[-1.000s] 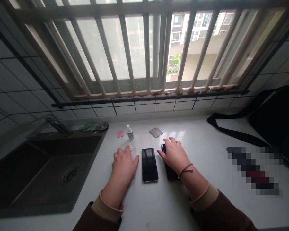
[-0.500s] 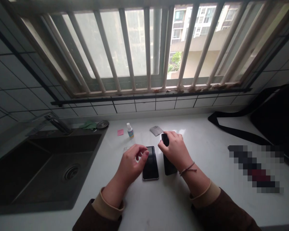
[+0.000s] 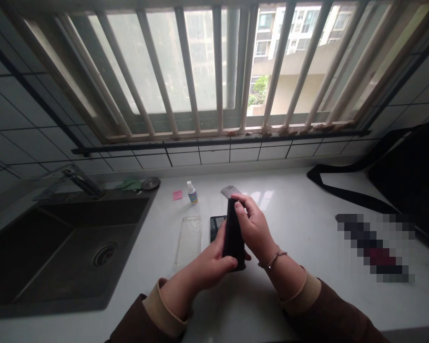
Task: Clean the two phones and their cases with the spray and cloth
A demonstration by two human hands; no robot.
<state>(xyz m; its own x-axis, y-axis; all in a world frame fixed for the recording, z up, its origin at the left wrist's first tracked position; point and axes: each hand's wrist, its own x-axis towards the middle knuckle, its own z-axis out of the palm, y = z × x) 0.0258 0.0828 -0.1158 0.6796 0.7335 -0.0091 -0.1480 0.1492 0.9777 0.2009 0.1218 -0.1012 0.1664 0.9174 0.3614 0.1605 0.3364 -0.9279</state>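
A black phone [image 3: 233, 240] is held up and tilted above the counter between both hands. My left hand [image 3: 214, 257] grips its lower end, thumb across the front and fingers behind. My right hand [image 3: 253, 221] closes on its upper right side, with the thumb near the top edge. Behind my left hand a second phone [image 3: 217, 223] lies flat on the counter, mostly hidden by the held one. Left of it lies a clear phone case [image 3: 189, 238]. A grey packet [image 3: 229, 191] sits just beyond my right hand, partly covered by it.
A small spray bottle [image 3: 192, 194] stands beside a pink paper square [image 3: 178, 195]. The dark sink [image 3: 75, 252] with its tap [image 3: 80, 183] is at left, a green cloth [image 3: 130, 185] behind it. A black bag [image 3: 407, 171] with a strap lies at right. A barred window is ahead.
My right hand has lifted the black phone off the counter and brought it left. My left hand has moved right and taken hold of its lower end, uncovering the clear case.
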